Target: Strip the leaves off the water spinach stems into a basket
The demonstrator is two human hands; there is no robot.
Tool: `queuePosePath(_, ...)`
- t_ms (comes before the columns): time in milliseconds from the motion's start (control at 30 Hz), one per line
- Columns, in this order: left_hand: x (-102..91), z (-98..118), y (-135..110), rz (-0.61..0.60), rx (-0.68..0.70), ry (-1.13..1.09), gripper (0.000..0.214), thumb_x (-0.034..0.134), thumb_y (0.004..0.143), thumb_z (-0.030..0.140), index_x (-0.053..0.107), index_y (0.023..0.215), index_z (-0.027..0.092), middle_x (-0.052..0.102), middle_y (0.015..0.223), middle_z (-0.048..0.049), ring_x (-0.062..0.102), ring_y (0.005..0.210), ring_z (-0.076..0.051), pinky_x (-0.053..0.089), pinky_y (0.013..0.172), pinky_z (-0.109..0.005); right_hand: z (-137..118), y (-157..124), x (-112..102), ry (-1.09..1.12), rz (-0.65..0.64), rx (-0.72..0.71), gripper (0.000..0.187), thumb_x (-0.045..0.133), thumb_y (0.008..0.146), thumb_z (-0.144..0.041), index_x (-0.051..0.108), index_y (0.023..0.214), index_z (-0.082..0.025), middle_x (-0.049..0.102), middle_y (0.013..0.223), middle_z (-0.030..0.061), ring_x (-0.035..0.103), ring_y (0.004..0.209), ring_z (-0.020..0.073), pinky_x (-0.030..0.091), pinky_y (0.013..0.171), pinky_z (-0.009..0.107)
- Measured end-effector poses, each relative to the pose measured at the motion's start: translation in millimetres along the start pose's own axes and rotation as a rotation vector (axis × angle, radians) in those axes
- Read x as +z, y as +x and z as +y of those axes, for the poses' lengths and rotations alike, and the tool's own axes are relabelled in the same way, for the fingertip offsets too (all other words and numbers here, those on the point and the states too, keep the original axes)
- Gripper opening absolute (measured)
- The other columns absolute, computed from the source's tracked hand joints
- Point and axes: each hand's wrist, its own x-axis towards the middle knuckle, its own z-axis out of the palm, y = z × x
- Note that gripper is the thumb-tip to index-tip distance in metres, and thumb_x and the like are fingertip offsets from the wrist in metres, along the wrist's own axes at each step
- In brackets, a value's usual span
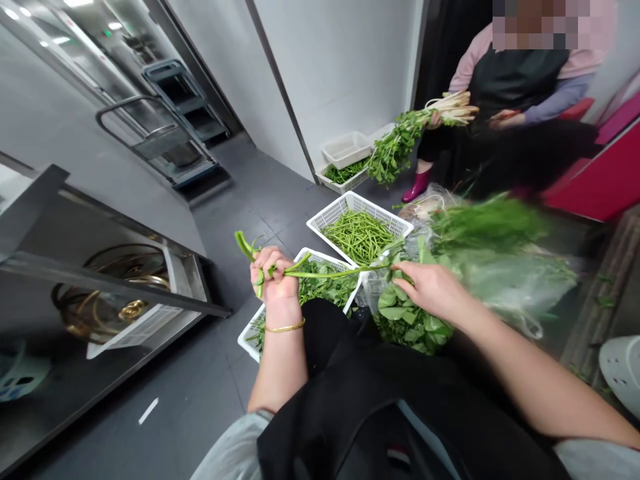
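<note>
My left hand (280,283) is closed around several short green stems, some poking out above and below the fingers. A long thin leafy-vegetable stem (330,274) stretches level from it across to my right hand (433,290), whose thumb and fingers pinch its far end. Below my right hand lies a heap of leafy greens (413,317) with broad leaves. Under the stem stands a white basket (249,337) holding picked leaves and stems, partly hidden by my left arm and knee. Just beyond it, a white basket (320,230) is filled with long green beans (359,233).
Opposite sits a person (520,80) holding a bunch of white-stemmed greens (400,143). Plastic bags of greens (505,273) lie at right. Further baskets (347,150) stand by the wall. A steel shelf (150,347) is at left, a trolley (165,147) behind.
</note>
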Motion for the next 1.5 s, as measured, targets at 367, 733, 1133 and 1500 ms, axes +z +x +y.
queuePosePath(367,15.5,-2,-14,-0.143,-0.082,-0.084,0.033,0.042,0.086,0.003,0.028,0.061,0.019,0.046,0.051,0.0081,0.035,0.036,0.0,0.021,0.031,-0.012,-30,25,40,0.141,0.142,-0.055,0.042,0.055,0.087,-0.038,0.051,0.12,-0.012,0.07,0.083,0.0086,0.065,0.062,0.0199,0.046,0.054,0.029)
queuePosePath(733,-16.1,1,-6,-0.093,-0.103,-0.052,0.029,0.045,0.079,0.003,0.026,0.064,0.019,0.043,0.054,0.0071,0.031,0.037,-0.002,0.02,0.033,-0.011,-15,37,43,0.066,0.35,-0.195,0.023,0.043,0.092,-0.027,0.063,0.09,-0.016,0.069,0.083,0.008,0.062,0.072,0.0173,0.041,0.062,0.026)
queuePosePath(1133,-45.3,-15,6,0.261,-0.097,-0.006,0.024,0.039,0.082,0.009,0.028,0.063,0.019,0.033,0.05,0.0071,0.026,0.034,-0.003,0.021,0.031,-0.011,29,-15,6,0.722,0.332,0.246,0.019,0.055,0.082,-0.036,0.061,0.075,-0.019,0.061,0.064,-0.0013,0.056,0.058,0.0143,0.043,0.058,0.025)
queuePosePath(1500,-23.4,-26,-7,0.178,-0.238,-0.031,0.027,0.036,0.087,0.012,0.024,0.064,0.02,0.034,0.051,0.0065,0.027,0.034,-0.002,0.019,0.028,-0.01,-10,38,29,0.273,-0.218,-0.287,0.018,0.052,0.086,-0.024,0.065,0.097,-0.016,0.067,0.085,0.0067,0.059,0.07,0.0153,0.041,0.064,0.025)
